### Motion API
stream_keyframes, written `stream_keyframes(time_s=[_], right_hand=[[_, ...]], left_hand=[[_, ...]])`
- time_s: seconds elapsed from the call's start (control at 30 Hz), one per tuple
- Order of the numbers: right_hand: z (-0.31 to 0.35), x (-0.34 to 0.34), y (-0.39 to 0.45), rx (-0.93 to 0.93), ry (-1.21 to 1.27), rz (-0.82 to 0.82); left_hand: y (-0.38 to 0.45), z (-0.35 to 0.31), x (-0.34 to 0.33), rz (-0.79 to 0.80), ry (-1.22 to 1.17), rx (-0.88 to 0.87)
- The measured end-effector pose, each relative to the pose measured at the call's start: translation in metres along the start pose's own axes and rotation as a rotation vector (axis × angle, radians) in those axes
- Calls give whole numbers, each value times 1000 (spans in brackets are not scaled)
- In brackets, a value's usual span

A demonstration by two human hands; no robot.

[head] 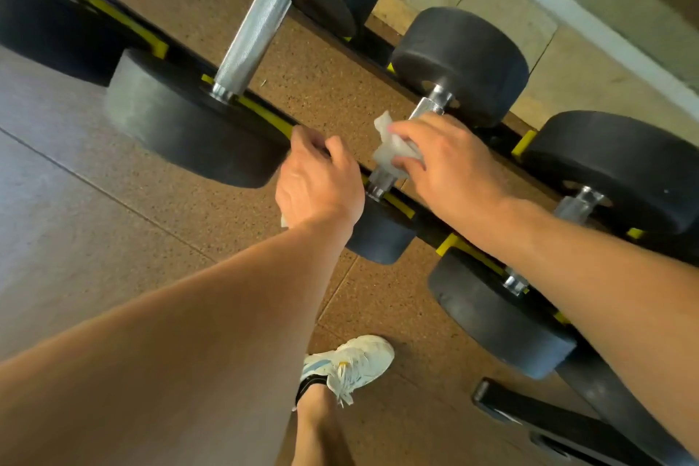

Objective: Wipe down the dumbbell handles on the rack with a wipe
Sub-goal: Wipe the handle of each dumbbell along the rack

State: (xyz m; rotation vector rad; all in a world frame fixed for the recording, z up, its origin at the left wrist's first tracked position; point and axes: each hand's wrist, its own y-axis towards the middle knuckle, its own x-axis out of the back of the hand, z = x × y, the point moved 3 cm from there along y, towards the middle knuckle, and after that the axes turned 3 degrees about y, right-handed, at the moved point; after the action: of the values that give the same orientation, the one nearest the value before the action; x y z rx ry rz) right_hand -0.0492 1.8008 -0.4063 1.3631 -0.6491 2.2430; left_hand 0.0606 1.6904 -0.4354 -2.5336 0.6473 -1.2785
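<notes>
Black dumbbells with knurled steel handles lie across a black rack with yellow trim (264, 113). My right hand (446, 163) wraps a white wipe (393, 147) around the handle of the middle dumbbell (461, 60), hiding most of that handle. My left hand (321, 182) grips the front rail of the rack just left of that dumbbell, fingers curled over the edge. The bare handle of the neighbouring dumbbell (253, 30) lies to the upper left. Another dumbbell (612, 170) sits to the right, partly behind my right forearm.
Speckled brown rubber flooring (333, 72) shows through the rack. A grey mat (56, 200) lies at left. My white sneaker (351, 363) stands below the rack. A black frame foot (529, 416) is at lower right. A tiled wall base (567, 11) runs behind.
</notes>
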Motion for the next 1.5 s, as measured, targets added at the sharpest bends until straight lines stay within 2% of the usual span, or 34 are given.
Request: stream_keyframes(time_s=[0.13,0.17,0.27,0.33,0.4,0.47,0.5,0.53,0.63,0.67,0.7,0.77,0.8,0.83,0.93,0.97,1.0,1.03,1.1,1.13,1.2,1.23,1.27,1.3,1.37,1.43,1.5], right_hand=[[-1,-9,-10,-230,141,-236],[1,-13,-12,-270,138,-250],[10,-30,-20,-218,41,-144],[8,-27,-16,-147,84,-101],[-2,-15,-4,-142,108,-170],[-11,1,5,-234,36,-340],[-11,1,4,-259,9,-372],[-7,-4,1,-229,-4,-327],[15,-29,-14,0,46,38],[11,-25,-10,-4,58,60],[3,-16,0,-52,44,-17],[-12,6,14,-212,-10,-293],[-14,8,12,-259,7,-361],[-9,1,8,-234,38,-336],[17,-29,-12,-80,140,97],[14,-24,-9,-90,131,101],[4,-16,1,-147,90,21],[-4,-2,10,-226,58,-126],[-9,9,14,-356,87,-335],[-4,3,11,-339,121,-308],[11,-24,-2,-216,166,-44],[13,-35,-11,-200,207,97],[10,-39,-21,-235,265,171],[3,-38,-29,-288,317,138],[-14,-26,-46,-426,376,-103],[-28,-15,-63,-640,449,-284],[-39,-13,-66,-883,597,-380]], left_hand=[[0,1,0,-8,-8,-1],[0,1,0,-9,-8,-2],[1,0,0,0,-4,-10],[1,0,1,8,-9,-16],[1,0,1,8,-10,-18],[1,0,0,13,-6,-12],[1,0,0,16,-5,-5],[2,-1,0,19,-4,-1],[2,-2,0,22,-1,-1],[2,-3,1,22,-3,0],[3,-3,1,24,-4,1],[3,-2,0,34,-2,8],[3,-2,0,38,-1,13],[3,-2,0,38,0,15],[4,-2,-1,27,3,7],[5,-2,0,24,2,11],[5,-3,-1,28,1,16],[5,-2,-1,38,4,18],[4,-1,0,45,6,20],[4,-2,0,35,4,17],[4,-2,-1,25,21,0],[4,-2,-1,21,32,-5],[4,-2,0,19,41,-8],[4,-3,0,18,50,-12],[4,-3,-1,16,64,-10],[3,-3,-1,23,68,-5],[3,-4,-1,35,73,-1]])
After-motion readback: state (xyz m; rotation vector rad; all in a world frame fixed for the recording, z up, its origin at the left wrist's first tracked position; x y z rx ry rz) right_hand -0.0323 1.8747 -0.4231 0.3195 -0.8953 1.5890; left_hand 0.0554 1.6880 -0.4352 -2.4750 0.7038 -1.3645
